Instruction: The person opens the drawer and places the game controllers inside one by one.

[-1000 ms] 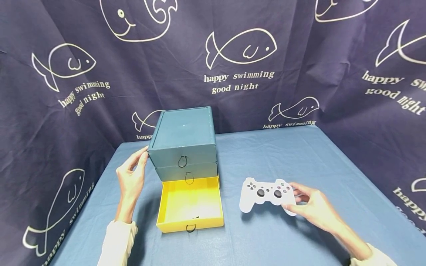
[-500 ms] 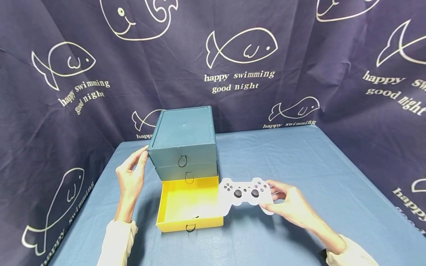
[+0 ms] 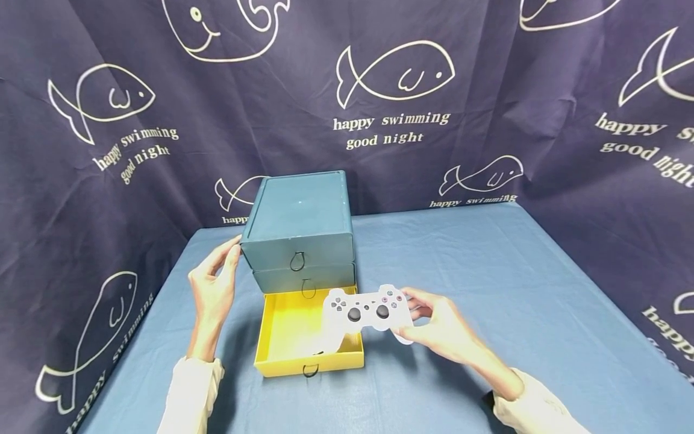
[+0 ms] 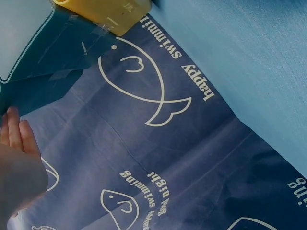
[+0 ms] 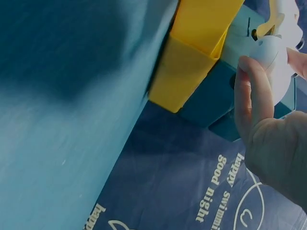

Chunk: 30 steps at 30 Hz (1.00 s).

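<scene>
A white game controller (image 3: 367, 302) with two black thumbsticks hangs over the right part of the yellow drawer (image 3: 287, 366). My right hand (image 3: 447, 328) grips its right handle, thumb in front and fingers behind. In the right wrist view the controller (image 5: 280, 81) sits between fingers and thumb. The yellow drawer is pulled out at the bottom of the teal drawer unit (image 3: 298, 205). At the unit's left front edge, my left hand (image 3: 212, 295) touches the side. In the left wrist view its extended fingers (image 4: 14, 136) rest against the teal wall.
Two teal drawers with black loop pulls (image 3: 297, 261) are closed above the yellow one. Blue cloth (image 3: 444, 259) covers the table. Behind and beside it hangs a dark curtain (image 3: 390, 163) with white fish drawings and lettering. A small dark mark (image 3: 318, 352) shows inside the yellow drawer.
My right hand has carried the controller leftward, from beside the yellow drawer to over its right part. The left hand has stayed against the unit's side.
</scene>
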### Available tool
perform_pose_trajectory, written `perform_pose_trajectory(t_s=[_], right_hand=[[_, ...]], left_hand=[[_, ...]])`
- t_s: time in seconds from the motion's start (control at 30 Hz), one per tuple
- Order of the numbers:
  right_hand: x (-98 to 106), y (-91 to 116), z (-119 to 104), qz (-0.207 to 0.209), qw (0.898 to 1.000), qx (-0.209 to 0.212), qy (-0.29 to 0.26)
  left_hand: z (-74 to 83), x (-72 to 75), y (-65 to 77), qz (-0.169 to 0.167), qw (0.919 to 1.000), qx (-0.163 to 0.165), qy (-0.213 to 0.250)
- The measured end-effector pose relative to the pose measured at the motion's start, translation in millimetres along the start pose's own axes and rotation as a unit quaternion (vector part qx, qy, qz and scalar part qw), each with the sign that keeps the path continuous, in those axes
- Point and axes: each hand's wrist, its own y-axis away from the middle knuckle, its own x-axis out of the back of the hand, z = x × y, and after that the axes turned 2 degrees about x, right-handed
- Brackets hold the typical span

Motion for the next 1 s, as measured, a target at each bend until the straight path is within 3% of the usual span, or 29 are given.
perform_pose_trajectory(t_s=[1.0], right_hand=[[-50,-32,-21,-0.028,0.995,0.016,0.095]], left_hand=[[1.6,0.2,0.6,0.004,1.0,0.005,0.001]])
